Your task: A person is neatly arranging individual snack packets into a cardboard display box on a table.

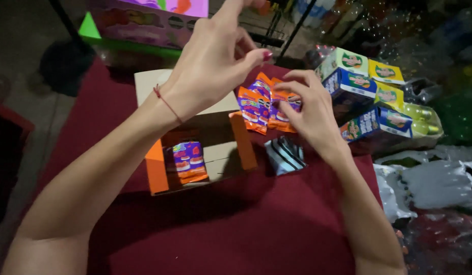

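Right now the right hand [310, 114] pinches a fan of orange-and-purple snack packets [264, 104] above the far edge of the dark red table [236, 229]. The left hand [215, 58] hovers over them, fingers loosely spread, holding nothing. Below sits an open orange cardboard box [195, 153] with one packet [189, 162] inside. Stacked juice cartons [366, 97] stand off the table's right edge.
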